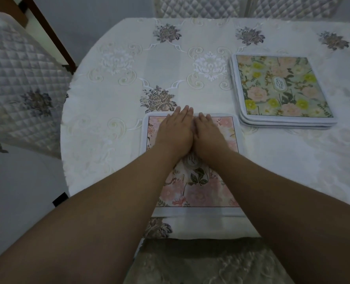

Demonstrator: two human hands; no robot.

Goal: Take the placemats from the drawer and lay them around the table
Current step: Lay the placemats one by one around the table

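Both hands flat, fingers (pixel 182 112) straight, gripping nothing — left hand (pixel 175 131), right hand (pixel 209 134) pressing pink floral white-bordered fabric placemat (pixel 192 185) beneath them. Risk: outward smoothing drags white embroidered tablecloth over surface (pixel 129 78), skewing mat. Stack of green floral placemats (pixel 280 89) well right of fingertips — not yet distributed.

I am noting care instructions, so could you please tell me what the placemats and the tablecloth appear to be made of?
The pink placemat under the hands looks like printed fabric, matte, with a pale bound edge. The stacked placemats show thick, soft, rounded rims, so probably padded cloth. The tablecloth looks woven, slightly glossy, with embroidered flowers and cutwork scrolls. The exact fibre cannot be told.
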